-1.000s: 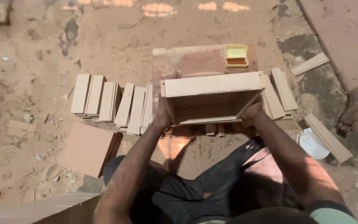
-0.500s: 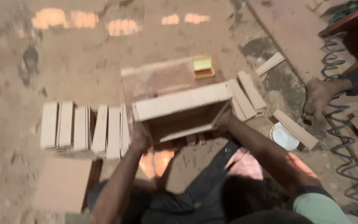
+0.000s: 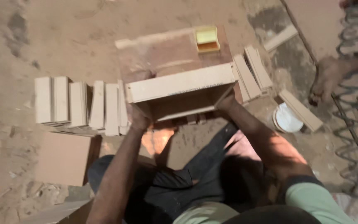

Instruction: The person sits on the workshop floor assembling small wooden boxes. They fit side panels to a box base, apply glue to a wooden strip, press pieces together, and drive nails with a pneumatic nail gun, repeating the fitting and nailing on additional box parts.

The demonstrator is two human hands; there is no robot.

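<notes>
On the dirt floor (image 3: 42,37) at far left lies a row of pale cut boards (image 3: 79,103), with a flat brown panel (image 3: 63,157) nearer the person. The left hand (image 3: 139,120) clasps the left end of an open wooden box (image 3: 179,93); the box shows an empty interior and sits over a reddish board (image 3: 166,52). The right hand (image 3: 227,101) grips its right end. A small yellow tray (image 3: 207,39) sits behind; its contents cannot be told. More slats (image 3: 251,72) and a white lid (image 3: 287,119) lie right.
</notes>
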